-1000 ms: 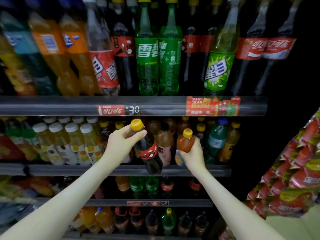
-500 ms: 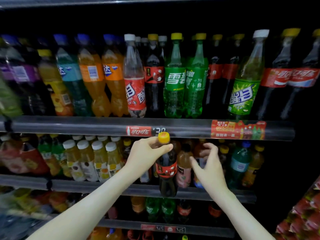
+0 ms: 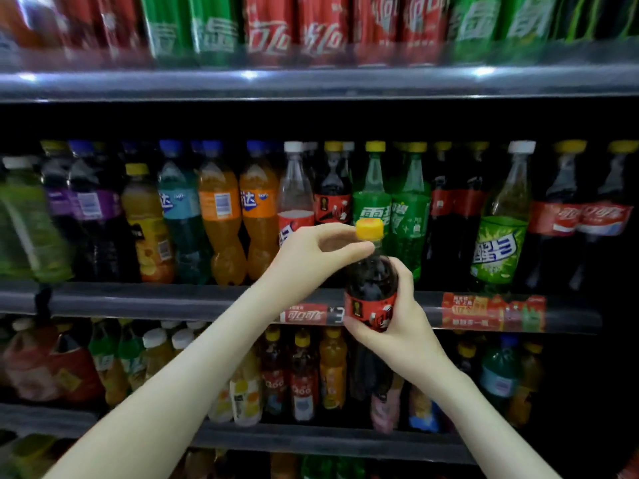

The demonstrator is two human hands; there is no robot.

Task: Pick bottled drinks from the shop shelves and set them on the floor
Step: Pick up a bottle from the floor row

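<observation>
One dark-cola btl [image 3: 371,281] in L hand [image 3: 311,257], R hand [image 3: 397,326].

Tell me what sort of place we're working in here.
Most likely a shop's drinks aisle: rows of soft-drink bottles, a red price tag and promo strip on the shelf edge. The left hand and right hand hold a cola bottle.

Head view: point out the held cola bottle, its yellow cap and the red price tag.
cola bottle [image 3: 371,281], head view, dark body above label
yellow cap [image 3: 370,229], head view, its side
red price tag [image 3: 306,314], head view, its middle
</observation>
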